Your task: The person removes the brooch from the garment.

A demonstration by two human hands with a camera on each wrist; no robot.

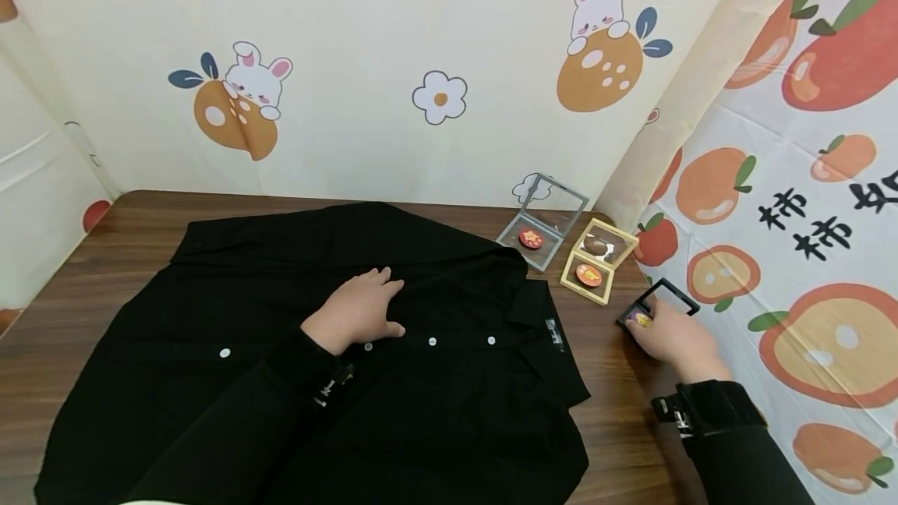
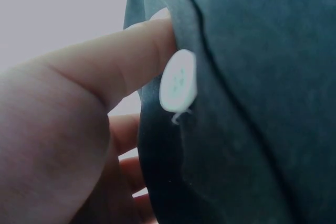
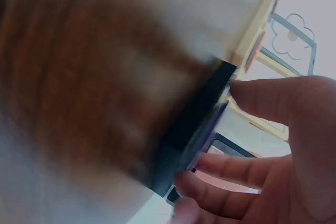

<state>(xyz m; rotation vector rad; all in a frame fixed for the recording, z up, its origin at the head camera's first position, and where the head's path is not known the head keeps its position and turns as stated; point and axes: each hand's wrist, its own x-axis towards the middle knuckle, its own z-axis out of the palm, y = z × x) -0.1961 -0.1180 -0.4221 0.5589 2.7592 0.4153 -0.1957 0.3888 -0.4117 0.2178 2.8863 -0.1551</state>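
A black button-up shirt lies spread on the wooden table, with white buttons along its front. My left hand rests on it palm down, fingers spread. In the left wrist view, the thumb touches the cloth beside a white button. Right of the shirt, my right hand holds a small black hinged case with its clear lid raised. Thumb and fingers sit at opposite ends of the black base in the right wrist view. A purple and yellow round piece shows inside, partly covered by the hand.
A grey hinged case stands open behind the shirt collar, holding a red round piece. Beside it is an open yellow case with an orange round piece. Printed cloth hangs behind and along the right.
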